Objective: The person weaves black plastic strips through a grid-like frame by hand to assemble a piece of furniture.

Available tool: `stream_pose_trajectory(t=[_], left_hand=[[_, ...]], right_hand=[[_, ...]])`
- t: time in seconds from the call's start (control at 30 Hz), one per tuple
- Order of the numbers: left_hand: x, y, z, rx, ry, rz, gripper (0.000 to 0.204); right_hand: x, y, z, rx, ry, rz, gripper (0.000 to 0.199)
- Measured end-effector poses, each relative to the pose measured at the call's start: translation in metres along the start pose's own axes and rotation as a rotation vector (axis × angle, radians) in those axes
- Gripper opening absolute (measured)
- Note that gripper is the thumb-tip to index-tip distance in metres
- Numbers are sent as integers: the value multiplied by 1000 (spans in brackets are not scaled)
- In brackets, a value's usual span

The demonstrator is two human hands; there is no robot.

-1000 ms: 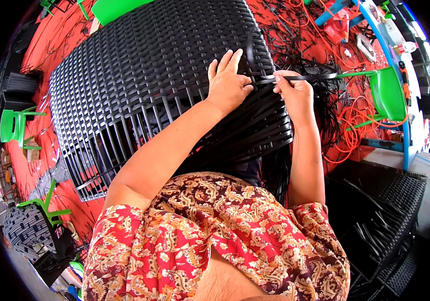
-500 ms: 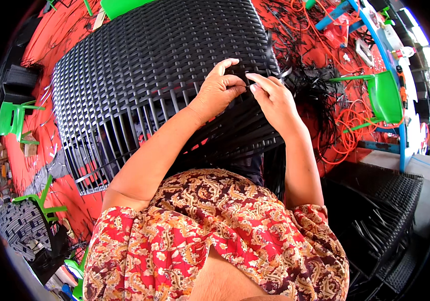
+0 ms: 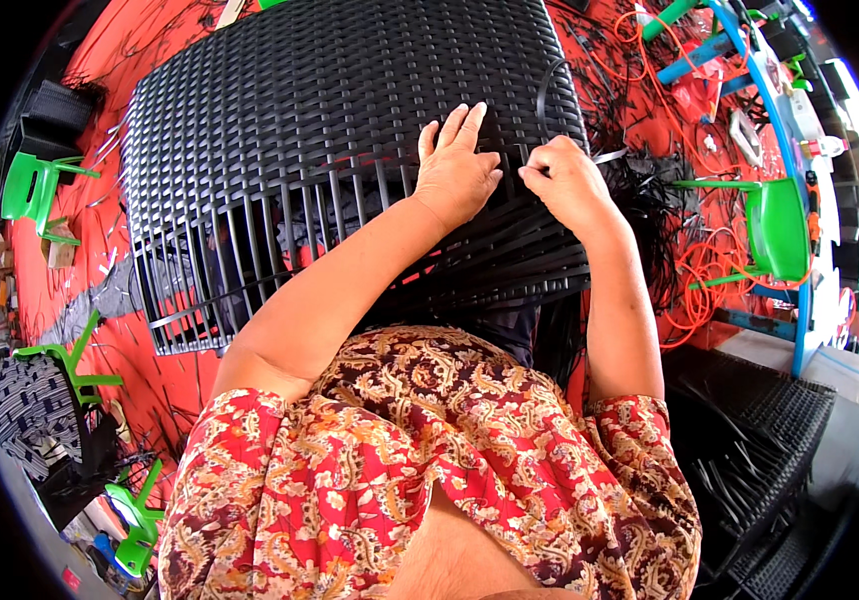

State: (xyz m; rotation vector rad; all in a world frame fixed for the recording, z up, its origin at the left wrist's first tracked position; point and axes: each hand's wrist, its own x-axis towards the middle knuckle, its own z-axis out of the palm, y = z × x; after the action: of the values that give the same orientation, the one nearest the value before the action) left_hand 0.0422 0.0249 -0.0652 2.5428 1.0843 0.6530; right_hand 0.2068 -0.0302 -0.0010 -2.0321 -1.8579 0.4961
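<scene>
Red floor (image 3: 39,300) is showing at left; green chair (image 3: 776,230) is standing at right; black weave (image 3: 349,90) is filling upper centre, loose strips (image 3: 509,255) gathering below its right end; left hand (image 3: 456,180) is resting on weave, three fingers spreading, thumb-and-forefinger pinch impossible to confirm; right hand (image 3: 569,180) is curling closed beside it, contents hidden

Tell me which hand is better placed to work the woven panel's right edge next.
Probably the right hand: it is curled near that edge of the woven panel, while the left hand is spread farther left.
</scene>
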Motion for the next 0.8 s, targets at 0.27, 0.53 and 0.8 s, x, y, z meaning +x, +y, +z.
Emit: stream_pose_trajectory(t=[0.27,0.53,0.8], left_hand=[[3,-16,-14,-500,41,-76,11],[-36,-34,-43,-53,33,-24,16],[-25,-30,-26,-41,-55,-168,14]], right_hand=[[-2,-8,13,114,93,-110,20],[8,-16,25,231,33,-103,18],[17,-26,36,126,-7,-141,15]])
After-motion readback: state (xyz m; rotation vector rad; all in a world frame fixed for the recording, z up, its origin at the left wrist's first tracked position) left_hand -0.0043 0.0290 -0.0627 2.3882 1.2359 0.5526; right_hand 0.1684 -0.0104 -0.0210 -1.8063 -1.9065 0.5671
